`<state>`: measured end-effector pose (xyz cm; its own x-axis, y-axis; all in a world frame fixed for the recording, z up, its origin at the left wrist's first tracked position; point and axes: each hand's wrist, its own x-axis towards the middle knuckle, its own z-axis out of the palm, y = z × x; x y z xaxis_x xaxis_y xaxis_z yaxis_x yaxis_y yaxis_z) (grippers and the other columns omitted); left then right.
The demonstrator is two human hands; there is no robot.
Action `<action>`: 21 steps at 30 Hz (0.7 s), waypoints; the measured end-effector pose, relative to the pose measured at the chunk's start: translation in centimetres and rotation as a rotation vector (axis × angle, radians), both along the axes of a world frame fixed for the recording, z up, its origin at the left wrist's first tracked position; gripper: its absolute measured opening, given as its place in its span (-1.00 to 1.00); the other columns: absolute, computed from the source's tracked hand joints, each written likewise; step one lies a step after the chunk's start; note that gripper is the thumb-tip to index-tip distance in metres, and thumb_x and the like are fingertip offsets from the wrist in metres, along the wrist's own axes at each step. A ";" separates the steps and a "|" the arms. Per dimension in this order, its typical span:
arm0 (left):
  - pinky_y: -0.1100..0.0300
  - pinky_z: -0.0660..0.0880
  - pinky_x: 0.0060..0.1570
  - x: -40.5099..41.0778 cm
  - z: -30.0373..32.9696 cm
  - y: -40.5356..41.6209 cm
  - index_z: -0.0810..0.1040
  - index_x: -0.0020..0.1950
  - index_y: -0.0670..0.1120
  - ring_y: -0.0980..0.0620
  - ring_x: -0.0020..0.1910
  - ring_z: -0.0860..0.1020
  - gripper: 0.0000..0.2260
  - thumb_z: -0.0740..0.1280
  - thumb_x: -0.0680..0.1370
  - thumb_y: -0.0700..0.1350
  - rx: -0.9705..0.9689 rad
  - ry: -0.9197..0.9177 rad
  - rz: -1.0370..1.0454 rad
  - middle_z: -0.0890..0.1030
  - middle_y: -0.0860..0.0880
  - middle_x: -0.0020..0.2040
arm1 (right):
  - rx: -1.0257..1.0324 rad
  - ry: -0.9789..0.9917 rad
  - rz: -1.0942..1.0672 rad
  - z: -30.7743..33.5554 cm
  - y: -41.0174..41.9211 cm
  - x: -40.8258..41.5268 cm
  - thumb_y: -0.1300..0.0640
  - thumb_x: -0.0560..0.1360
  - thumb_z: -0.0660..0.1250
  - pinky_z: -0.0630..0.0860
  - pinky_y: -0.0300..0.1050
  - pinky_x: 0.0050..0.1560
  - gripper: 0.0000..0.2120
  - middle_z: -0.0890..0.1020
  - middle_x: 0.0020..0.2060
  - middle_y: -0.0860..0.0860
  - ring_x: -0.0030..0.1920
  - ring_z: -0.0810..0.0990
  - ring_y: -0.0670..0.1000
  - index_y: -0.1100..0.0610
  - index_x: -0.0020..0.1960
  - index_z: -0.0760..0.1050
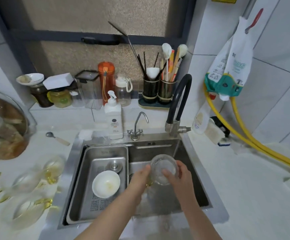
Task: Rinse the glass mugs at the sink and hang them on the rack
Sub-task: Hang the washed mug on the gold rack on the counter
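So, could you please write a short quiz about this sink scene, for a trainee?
1. True or false: both hands hold the glass mug over the right sink basin.
2. What lies in the steel tray in the left part of the sink? A) white bowl B) sponge C) knife
3. On which side of the sink do the other glass mugs wait?

Key:
1. True: left hand and right hand both grip it.
2. A, the white bowl.
3. The left counter.
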<state>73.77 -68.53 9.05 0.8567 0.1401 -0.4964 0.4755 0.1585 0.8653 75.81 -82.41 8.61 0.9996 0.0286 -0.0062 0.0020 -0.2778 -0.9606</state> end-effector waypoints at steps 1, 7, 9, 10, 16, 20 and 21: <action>0.39 0.48 -0.26 -0.3 0.3 -0.1 0.57 0.16 -0.06 0.15 -0.08 0.56 -0.75 0.16 0.64 -0.01 0.007 -0.061 0.039 0.63 -0.04 0.07 | 0.014 -0.002 0.015 0.3 0.1 -0.3 0.06 0.40 0.50 0.51 -0.38 -0.06 -0.66 0.61 -0.02 -0.08 -0.02 0.59 -0.14 -0.05 0.12 0.47; 0.12 0.54 0.16 -3.0 1.0 0.9 0.52 0.26 -0.01 0.02 0.12 0.60 -0.76 0.19 0.64 -0.14 0.004 -0.212 0.238 0.63 -0.04 0.16 | 0.129 0.004 0.138 1.4 1.5 -1.4 0.07 0.44 0.45 0.36 0.06 0.39 -0.34 0.41 0.37 -0.07 0.36 0.40 -0.03 -0.02 0.46 0.26; 0.03 0.51 0.21 -4.1 0.8 1.8 0.52 0.21 0.03 0.00 0.09 0.59 -0.80 0.20 0.63 -0.11 0.034 -0.221 0.298 0.61 -0.02 0.16 | 0.142 0.020 0.188 1.4 2.7 -1.8 0.08 0.44 0.46 0.37 0.00 0.36 -0.34 0.41 0.33 -0.10 0.31 0.41 -0.07 -0.02 0.45 0.26; 0.07 0.52 0.16 -4.8 1.1 2.5 0.52 0.20 0.04 0.01 0.04 0.59 -0.81 0.22 0.62 -0.08 0.057 -0.222 0.319 0.62 0.00 0.14 | 0.159 0.038 0.209 1.3 3.5 -2.1 0.10 0.43 0.46 0.38 -0.07 0.30 -0.35 0.42 0.27 -0.11 0.23 0.45 -0.11 -0.01 0.44 0.27; -0.05 0.51 0.21 -9.7 0.9 6.3 0.39 0.33 0.22 0.01 0.18 0.55 -0.65 0.31 0.55 0.09 0.194 -0.236 0.406 0.53 0.03 0.23 | 0.157 0.100 0.364 0.8 8.4 -4.6 0.16 0.42 0.47 0.46 -0.21 0.12 -0.50 0.56 0.13 -0.10 0.07 0.56 -0.18 0.05 0.31 0.41; -0.13 0.44 0.28 -14.2 0.9 10.6 0.41 0.30 0.26 -0.06 0.27 0.51 -0.65 0.32 0.52 0.15 0.234 -0.243 0.558 0.50 -0.01 0.33 | 0.143 0.105 0.546 1.3 14.0 -7.2 0.14 0.46 0.44 0.39 -0.12 0.30 -0.45 0.47 0.24 -0.14 0.28 0.44 -0.10 0.07 0.40 0.37; -0.14 0.46 0.26 -15.2 1.0 11.9 0.41 0.29 0.27 -0.09 0.26 0.52 -0.67 0.32 0.53 0.15 0.241 -0.238 0.594 0.52 -0.05 0.30 | 0.136 0.099 0.587 1.6 15.5 -8.1 0.14 0.47 0.43 0.36 -0.18 0.27 -0.45 0.46 0.24 -0.15 0.29 0.42 -0.11 0.07 0.41 0.36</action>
<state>58.52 -56.65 10.02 0.6822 0.7032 -0.2003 0.1599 0.1238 0.9793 67.75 -66.92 10.20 0.8116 0.5815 -0.0558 0.0266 -0.1322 -0.9909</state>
